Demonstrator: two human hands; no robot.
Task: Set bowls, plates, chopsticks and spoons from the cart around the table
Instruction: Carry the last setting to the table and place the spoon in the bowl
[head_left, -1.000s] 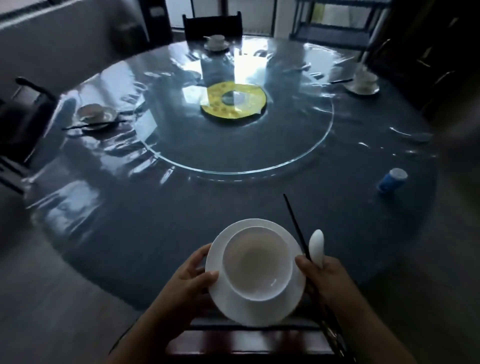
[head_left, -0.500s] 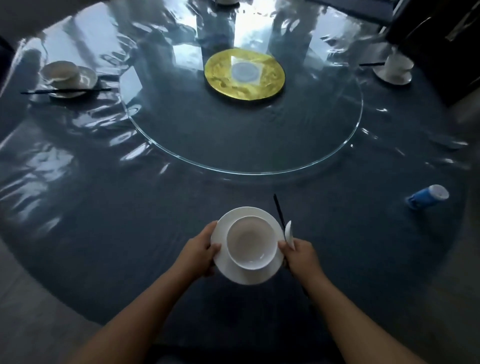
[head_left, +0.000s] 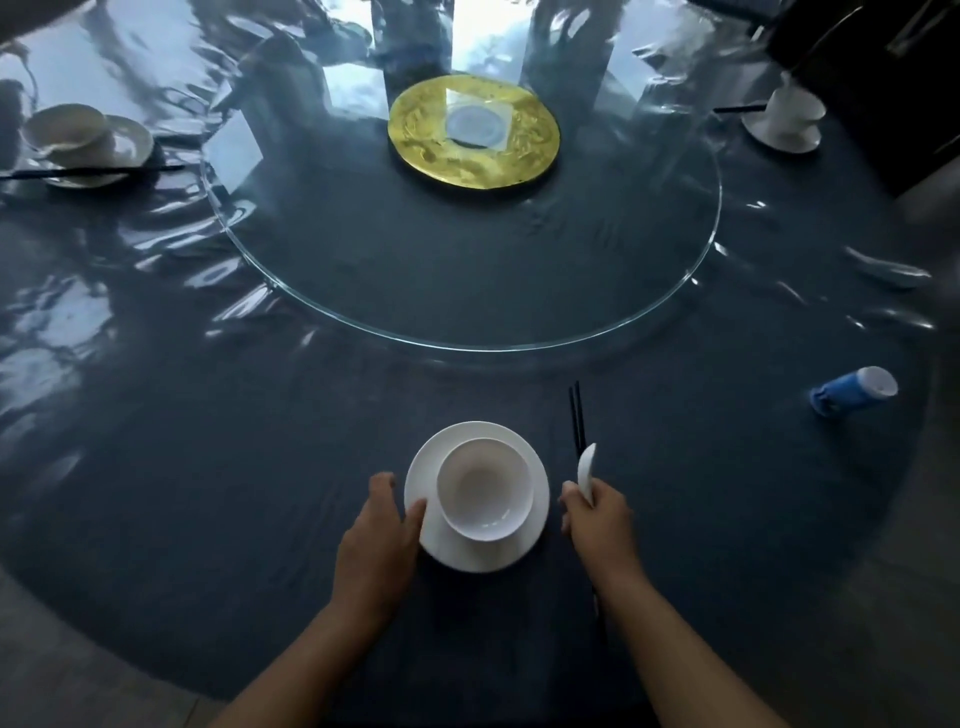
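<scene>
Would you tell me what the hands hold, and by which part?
Right hand grips spoon by its handle and chopsticks mid-length; left hand touches plate rim with thumb.

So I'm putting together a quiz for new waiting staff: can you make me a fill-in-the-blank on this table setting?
1. The left hand touches the rim of the plate, which carries a ____.
2. The right hand grips black chopsticks and a white ____.
3. The blue bottle lies on its ____.
Missing words: bowl; spoon; side.
</scene>
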